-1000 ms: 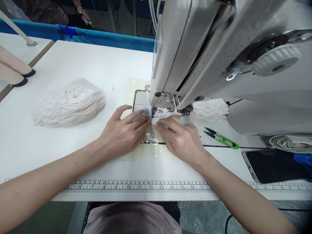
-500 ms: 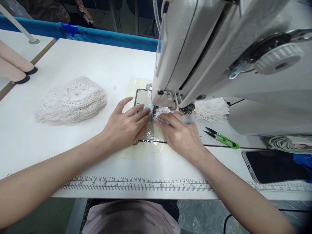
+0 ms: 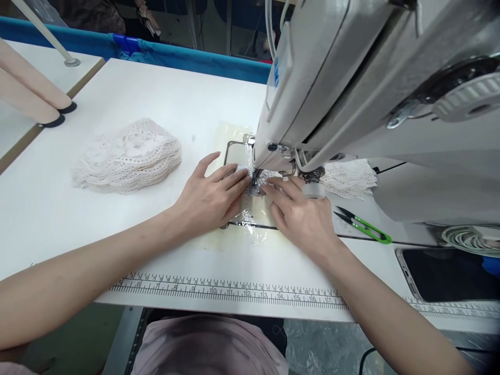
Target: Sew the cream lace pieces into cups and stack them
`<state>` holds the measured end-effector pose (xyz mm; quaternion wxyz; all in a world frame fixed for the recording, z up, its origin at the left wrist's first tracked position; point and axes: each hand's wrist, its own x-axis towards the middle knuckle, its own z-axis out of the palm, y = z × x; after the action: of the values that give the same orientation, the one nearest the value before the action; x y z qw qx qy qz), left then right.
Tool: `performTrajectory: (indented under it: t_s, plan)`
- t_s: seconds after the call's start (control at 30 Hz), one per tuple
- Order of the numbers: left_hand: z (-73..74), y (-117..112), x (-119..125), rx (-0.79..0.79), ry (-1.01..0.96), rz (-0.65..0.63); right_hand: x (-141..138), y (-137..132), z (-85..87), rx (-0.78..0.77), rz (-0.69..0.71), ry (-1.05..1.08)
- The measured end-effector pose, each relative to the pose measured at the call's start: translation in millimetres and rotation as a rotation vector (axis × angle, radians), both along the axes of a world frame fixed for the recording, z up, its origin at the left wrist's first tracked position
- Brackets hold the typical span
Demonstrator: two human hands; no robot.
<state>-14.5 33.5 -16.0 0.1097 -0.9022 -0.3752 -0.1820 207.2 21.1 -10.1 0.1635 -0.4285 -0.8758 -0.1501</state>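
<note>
A narrow strip of white lace (image 3: 269,175) lies under the presser foot (image 3: 255,179) of a sewing machine (image 3: 312,78). My left hand (image 3: 213,195) rests just left of the foot, fingers stretched out flat and fingertips on the fabric. On the other side, my right hand (image 3: 307,208) has its fingers bent and pressed together on the lace's edge. Its fingertips are partly covered by the machine head. A stack of white eyelet lace pieces (image 3: 133,156) lies further left on the table, and a smaller lace pile (image 3: 347,177) sits behind my right hand.
Green-handled thread snips (image 3: 365,226) lie right of my right hand. A phone (image 3: 449,273) and a coil of pale cord (image 3: 471,239) are at the far right. A printed ruler (image 3: 234,294) runs along the front edge. Another table, with a mannequin-like pair of legs (image 3: 35,94), adjoins on the left.
The whole view has shifted slightly, so the table and machine appear further right. My right fingertips sit a little further from the presser foot. The left hand stays beside it.
</note>
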Motion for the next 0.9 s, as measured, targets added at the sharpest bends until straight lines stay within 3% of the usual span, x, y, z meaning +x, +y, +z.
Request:
performTrajectory:
  t_s: [0.33,0.43,0.5,0.6,0.7,0.8,0.83,0.9]
  plan:
    - [5.0,-2.3,-3.4,0.046,-0.086,-0.064,0.9,4.2,-0.7,-0.023,-0.051,-0.016]
    - [6.2,-5.1,-3.9,0.059,-0.113,-0.100,2.1,3.0,6.4,-0.185,-0.129,0.079]
    - [7.5,-7.2,-3.1,0.031,-0.153,-0.113,3.0,1.5,14.5,-0.434,-0.142,0.318]
    - [11.7,-8.8,-2.4,-0.196,-0.296,-0.160,4.9,-0.4,26.6,-0.994,-0.022,0.806]
    - [19.5,-7.5,-5.9,-0.681,-0.536,-0.219,5.9,-1.5,32.2,-1.372,0.052,1.153]
    - [32.3,-4.7,-13.2,-1.075,-0.788,-0.170,3.2,-4.2,31.1,-1.482,0.093,1.227]
    - [38.3,-4.4,-15.8,-1.092,-0.837,-0.155,0.9,-5.6,30.4,-1.467,0.116,1.209]
    - [53.6,-6.6,-20.7,-0.944,-0.838,-0.146,-5.6,-9.2,30.0,-1.326,0.151,1.143]
